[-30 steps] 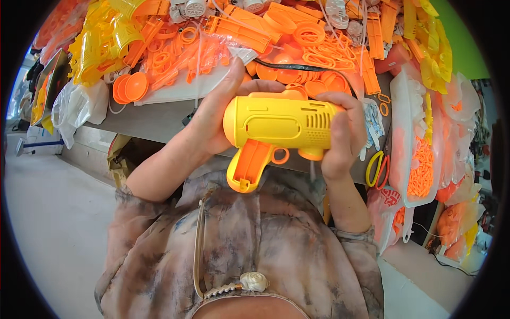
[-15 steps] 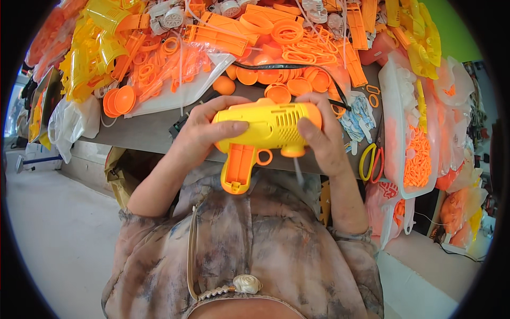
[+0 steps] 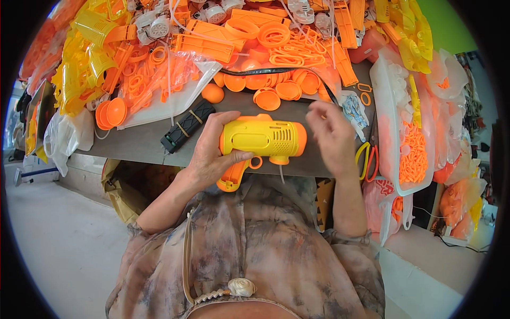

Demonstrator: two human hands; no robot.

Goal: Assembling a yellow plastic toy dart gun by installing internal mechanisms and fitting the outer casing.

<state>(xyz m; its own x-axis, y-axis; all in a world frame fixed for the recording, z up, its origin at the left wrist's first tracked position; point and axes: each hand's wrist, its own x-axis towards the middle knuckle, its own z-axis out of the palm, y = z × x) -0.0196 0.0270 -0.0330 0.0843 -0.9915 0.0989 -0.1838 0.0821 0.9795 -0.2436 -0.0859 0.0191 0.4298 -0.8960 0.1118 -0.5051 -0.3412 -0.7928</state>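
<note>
My left hand [image 3: 215,146] is closed round the rear and handle of a yellow and orange toy gun [image 3: 252,139], its thumb lying across the yellow side. The toy is held level over the table's near edge, its orange handle pointing down and a thin pale tube hanging under its front end. To the right of the toy, my right hand [image 3: 332,133] is raised and apart from it, fingers loosely bent and spread, with nothing seen in them. Beyond my left hand lies a black oblong part [image 3: 187,126] with tan bands round it.
Orange round cups [image 3: 266,99] and orange rings are heaped at the back, with yellow shells [image 3: 87,74] at the left. On the right are scissors [image 3: 366,161], printed stickers [image 3: 354,112] and a clear bin [image 3: 390,133] with small orange parts. A black strap [image 3: 265,70] crosses the heap.
My right hand has let go of the toy's front end and moved off to the right. The toy stays in my left hand, and the black oblong part has come into clear view.
</note>
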